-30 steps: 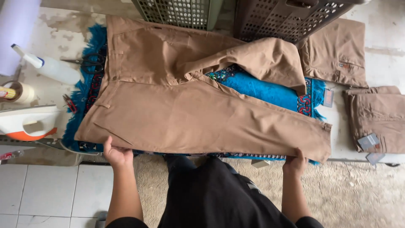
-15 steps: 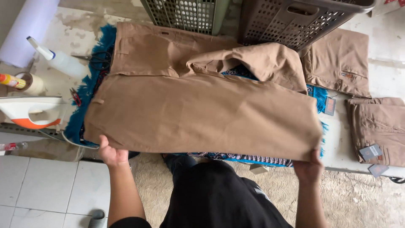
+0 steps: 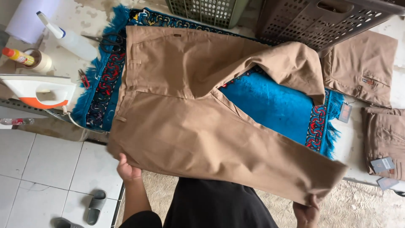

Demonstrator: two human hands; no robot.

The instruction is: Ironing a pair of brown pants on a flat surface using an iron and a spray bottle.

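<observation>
Fingers of the left hand (image 3: 126, 169) curl up under the waist end of the tan trousers (image 3: 190, 126), pinched shut on the cloth near its lower corner, while the right hand (image 3: 307, 211) closes on the hem of the near leg at the bottom right, its fingers mostly hidden behind the fabric. Those trousers lie spread across a blue patterned rug (image 3: 274, 103) on the work surface, waistband toward the left, with the near leg stretched flat and hanging a little over the table's front edge and the far leg folded back on itself so that bare rug shows between the two. Left of the rug sit a white and orange iron (image 3: 40, 90) on its stand, a spray bottle (image 3: 69, 38), a roll of tape (image 3: 40, 61) and a pair of scissors (image 3: 105, 41), the scissors touching the rug's fringe. Two perforated baskets (image 3: 320, 21) stand at the far edge, one green-grey and one brown. To the right, well clear of the hands, rest folded tan trousers (image 3: 363, 67) in two piles, the nearer pile with card tags (image 3: 382, 164) on it. Grey slippers (image 3: 95, 207) lie on the tiled floor at the lower left.
</observation>
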